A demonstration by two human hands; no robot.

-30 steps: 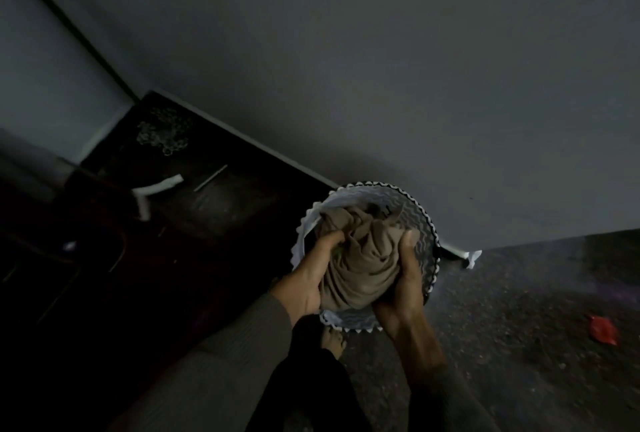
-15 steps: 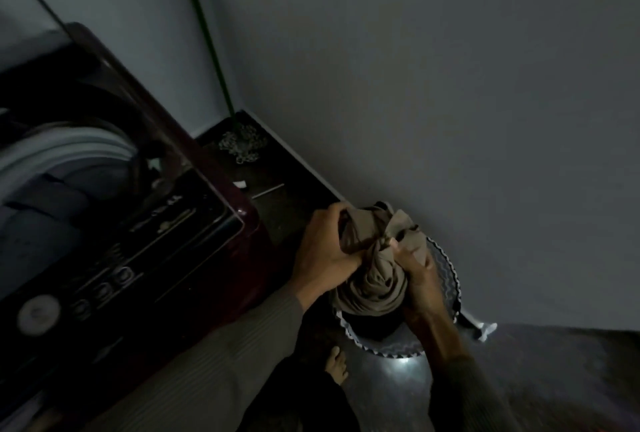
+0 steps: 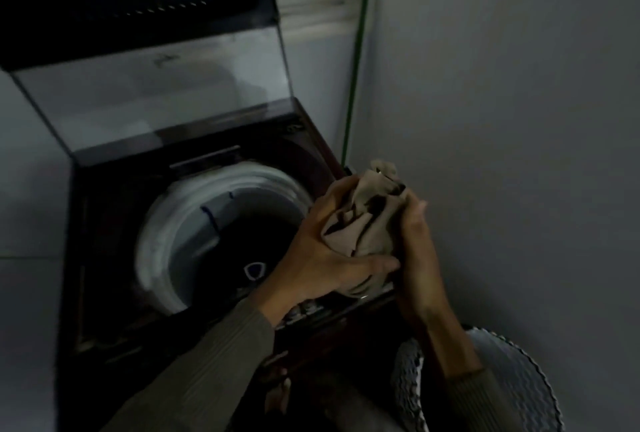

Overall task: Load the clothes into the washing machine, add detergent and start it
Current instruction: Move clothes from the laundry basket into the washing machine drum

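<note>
two hands carry one load, and nothing else matters at this step. the washing machine [image 3: 194,223] is the largest item in view: a dark top-loader with its glass lid [image 3: 152,99] raised and leaning back, leaving the drum opening [image 3: 221,234] fully clear. the drum looks dark inside; i cannot tell whether anything lies in it already. at lower right sits the laundry basket [image 3: 519,383], its scalloped rim just beside my right forearm, against the grey wall [image 3: 519,120].

the bundle of beige clothes [image 3: 363,220] is held in the air over the machine's right front corner, not yet over the drum. my left hand [image 3: 322,258] wraps it from the drum side, fingers curled under and closed on the cloth. my right hand [image 3: 415,251] presses the wall side, fingers closed against the fabric.

procedure, as i judge it:
1. move the bundle left until it hangs squarely over the opening.
2. lower it past the white rim before letting go, so no sleeve or hem drapes over the edge.
3. release both hands together and let the cloth fall loose, not balled.
4. check that nothing trails onto the control panel [image 3: 311,310] at the front edge.

detergent and start come after.
</note>
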